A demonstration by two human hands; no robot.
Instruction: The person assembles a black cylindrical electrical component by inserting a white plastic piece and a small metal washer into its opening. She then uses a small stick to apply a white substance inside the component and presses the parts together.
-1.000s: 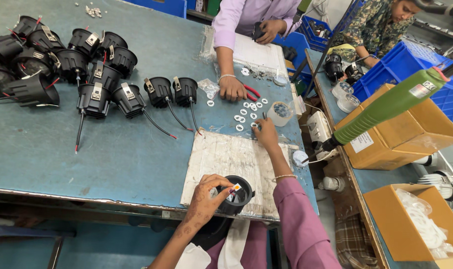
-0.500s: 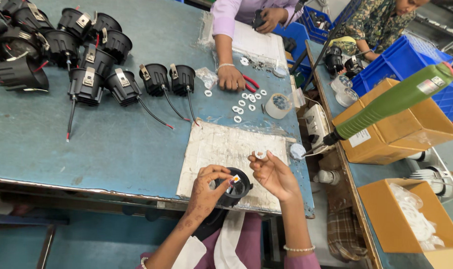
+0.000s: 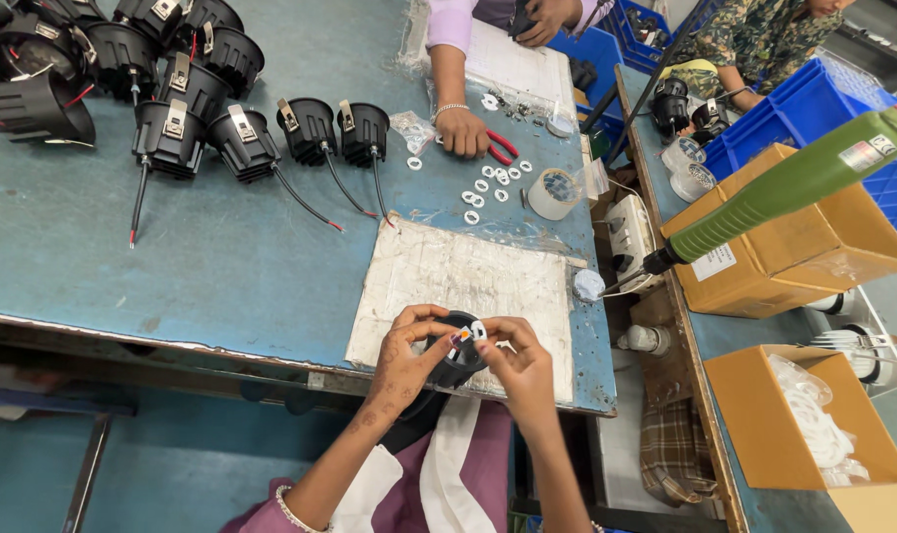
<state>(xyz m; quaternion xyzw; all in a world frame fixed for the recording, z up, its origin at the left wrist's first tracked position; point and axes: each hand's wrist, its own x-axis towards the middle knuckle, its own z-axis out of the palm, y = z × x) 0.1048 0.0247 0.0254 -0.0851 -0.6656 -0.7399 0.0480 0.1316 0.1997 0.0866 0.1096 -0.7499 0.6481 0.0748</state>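
Hands at near table edge: left hand [image 3: 404,360] gripping black round housing [image 3: 455,357] over the worn white mat [image 3: 448,286], right hand [image 3: 522,365] pinching small white ring [image 3: 478,330] onto its top. Ring apparently not seated yet, view too small to confirm. Loose rings [image 3: 488,188] and finished-looking housings [image 3: 241,138] waiting further back.

Black round lamp housing [image 3: 455,357] tilted at table's [image 3: 221,266] near edge; small white ring [image 3: 478,330] on its rim.
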